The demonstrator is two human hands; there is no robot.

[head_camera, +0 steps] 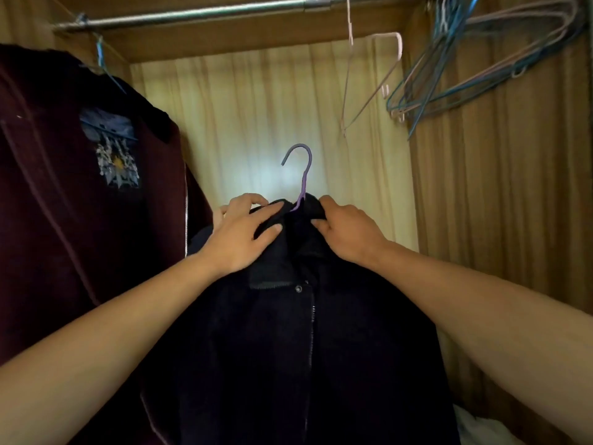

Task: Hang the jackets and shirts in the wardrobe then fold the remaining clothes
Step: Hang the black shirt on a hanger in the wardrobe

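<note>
Your left hand [244, 232] curls over the left side of the collar and your right hand [346, 229] pinches the right side, both holding cloth beside the neck of the hanger [302, 191]. The jacket [288, 348] hangs near you, centre, its hook [305, 150] free and well below the rail [192, 16]. It looks thick, soft and fairly heavy. It could slide on thin wire, so grip just under the hook to lift.

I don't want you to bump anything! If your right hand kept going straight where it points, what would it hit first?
Probably the stem of the purple hanger: the right hand grips the collar of the dark jacket, fingers aimed that way. Depth is unclear.
</note>
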